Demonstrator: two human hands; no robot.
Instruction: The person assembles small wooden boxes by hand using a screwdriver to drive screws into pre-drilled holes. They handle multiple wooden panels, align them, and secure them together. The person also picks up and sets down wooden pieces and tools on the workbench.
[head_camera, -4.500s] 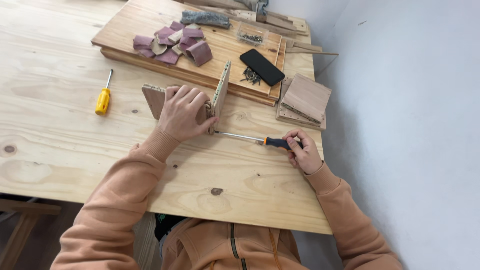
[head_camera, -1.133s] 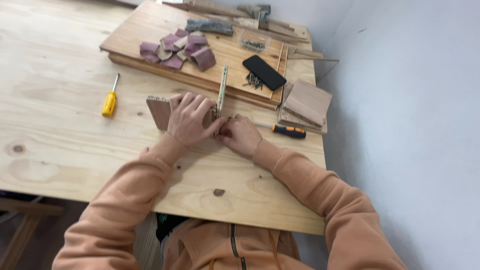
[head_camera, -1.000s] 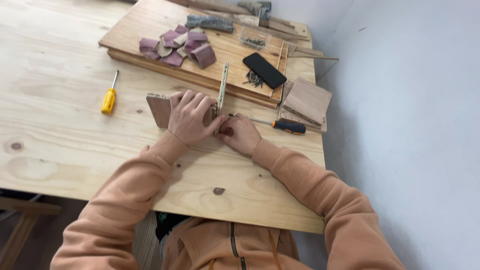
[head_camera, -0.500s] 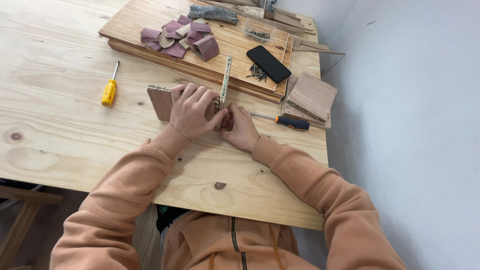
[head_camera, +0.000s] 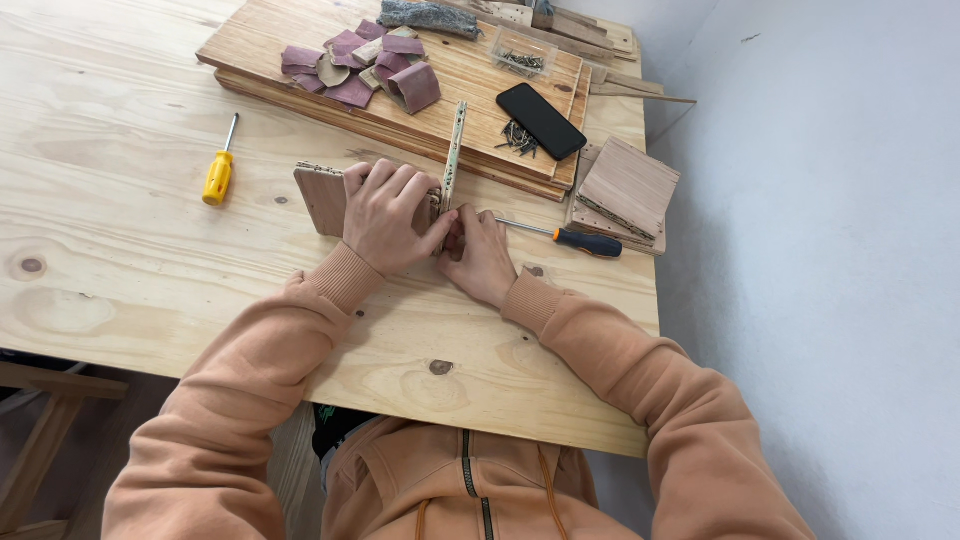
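Pressing down from above, the left hand (head_camera: 392, 213) lies with spread fingers over a small wooden panel piece (head_camera: 325, 197), holding it against the table (head_camera: 120, 290). The right hand (head_camera: 482, 255) is just beside it, fingertips pinched at the lower end of an upright thin wooden board (head_camera: 455, 150) that stands on its edge and touches the panel; if something small is between these fingers, I cannot tell.

Close to the right of the right hand lies a screwdriver with black and orange handle (head_camera: 590, 243), its shaft pointing toward the hands. Beyond this, small stacked wood squares (head_camera: 625, 190) sit near the right edge of the table. Past the hands there is a big plank (head_camera: 470, 75), and on it sandpaper pieces (head_camera: 365, 65), a black phone (head_camera: 541, 120) and loose screws (head_camera: 518, 137). Well to the left of the left hand lies a yellow screwdriver (head_camera: 219, 172), with bare table around it. Between the forearms and the near table edge the wood surface is free.
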